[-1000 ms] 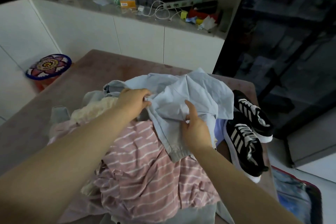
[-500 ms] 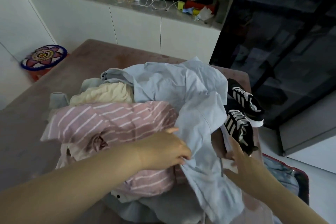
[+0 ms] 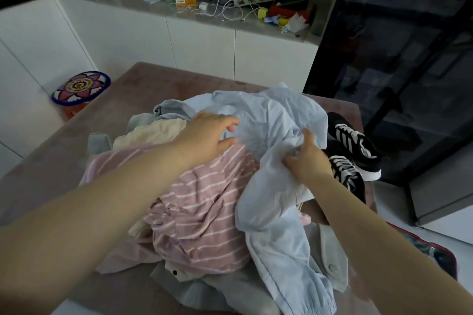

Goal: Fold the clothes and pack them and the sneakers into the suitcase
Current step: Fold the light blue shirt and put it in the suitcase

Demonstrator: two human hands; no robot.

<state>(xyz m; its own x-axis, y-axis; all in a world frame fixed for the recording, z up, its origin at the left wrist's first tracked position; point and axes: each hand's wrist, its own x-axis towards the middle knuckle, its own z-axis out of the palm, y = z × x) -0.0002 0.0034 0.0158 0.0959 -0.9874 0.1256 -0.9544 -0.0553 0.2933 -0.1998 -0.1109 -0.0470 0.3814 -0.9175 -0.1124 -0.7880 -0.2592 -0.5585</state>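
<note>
A heap of clothes lies on the brown table point(image 3: 153, 89). On top is a pale blue garment point(image 3: 276, 186) that runs from the far side down to the near edge. My right hand point(image 3: 307, 158) grips a bunch of its fabric near the middle. My left hand point(image 3: 208, 135) hovers with spread fingers over the garment's far part, holding nothing. A pink striped top point(image 3: 202, 212) lies under my left arm, and a cream garment point(image 3: 151, 133) lies behind it. Two black sneakers with white stripes point(image 3: 350, 151) sit at the table's right edge. A corner of the open suitcase point(image 3: 440, 256) shows on the floor at the right.
A white cabinet with a cluttered grey counter point(image 3: 230, 10) stands behind the table. A dark glass cabinet point(image 3: 396, 59) fills the right side. A stool with a flower-patterned cushion point(image 3: 82, 87) sits at the left beside the table. Grey garments point(image 3: 230, 286) lie at the heap's near edge.
Both hands moved from the near side of the heap back up to the blue garment. My right hand now grips it higher up; my left hand let go and reaches forward with spread fingers.
</note>
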